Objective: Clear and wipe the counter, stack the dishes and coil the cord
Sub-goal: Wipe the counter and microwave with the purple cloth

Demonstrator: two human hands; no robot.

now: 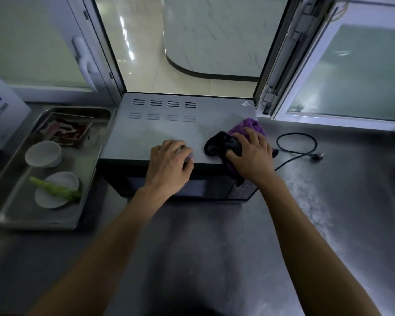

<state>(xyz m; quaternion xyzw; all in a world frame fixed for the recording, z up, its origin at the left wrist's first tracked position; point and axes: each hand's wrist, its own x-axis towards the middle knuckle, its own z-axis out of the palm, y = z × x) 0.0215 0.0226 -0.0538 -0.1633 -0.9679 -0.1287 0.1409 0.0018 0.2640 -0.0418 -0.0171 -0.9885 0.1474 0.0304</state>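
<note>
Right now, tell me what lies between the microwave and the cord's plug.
In the head view, only bare steel counter and the looped black cord itself lie between the microwave and the plug.

table (pixel 214 247): stainless steel | microwave (pixel 169 131): centre rear | metal tray (pixel 14 215): just left of microwave | black power cord (pixel 297 142): right of microwave, loosely looped, plug beside it

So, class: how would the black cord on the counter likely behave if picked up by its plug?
The cord lies in a loose loop, so it's probably floppy and would dangle. It looks thin, so likely light. Its plug end may swing.
</note>
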